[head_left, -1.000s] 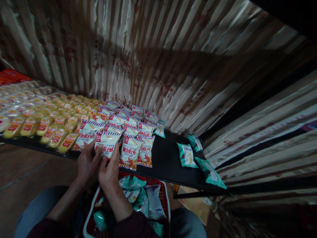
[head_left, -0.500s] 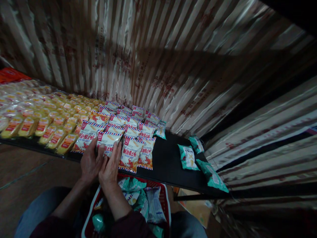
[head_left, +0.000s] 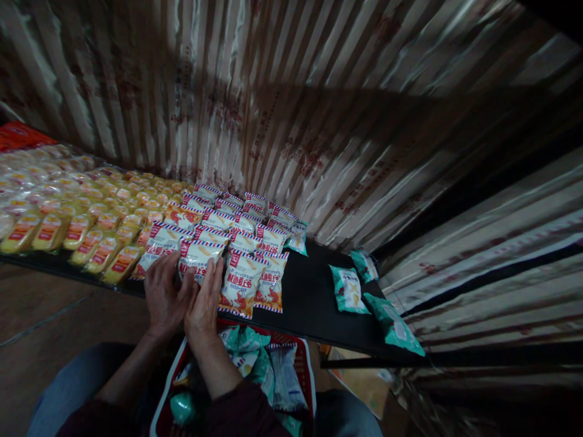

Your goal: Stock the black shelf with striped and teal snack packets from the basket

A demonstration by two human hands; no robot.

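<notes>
Rows of white snack bags with red lettering and blue-red striped edges stand on a black shelf (head_left: 305, 297). My left hand (head_left: 164, 297) lies with outstretched fingers over the lower part of a left-end snack bag (head_left: 160, 241), at the left side of a front snack bag (head_left: 200, 255). Along that front bag's right side, my right hand (head_left: 204, 300) rests with its fingers extended. Both hands touch this bag, thumbs close together below it, and its lower part is hidden. To the right leans another snack bag (head_left: 240, 282).
Yellow packaged cakes (head_left: 86, 224) fill the shelf's left part. Green snack bags (head_left: 350, 288) lie toward its right end. Below the shelf edge, between my knees, a red basket (head_left: 311, 376) holds green and white bags. A striped plastic sheet (head_left: 255, 109) hangs behind.
My left hand has shifted slightly left and up, its fingers now covering more of the left-end bag. My right hand stays beside the front bag. The view has moved slightly.
</notes>
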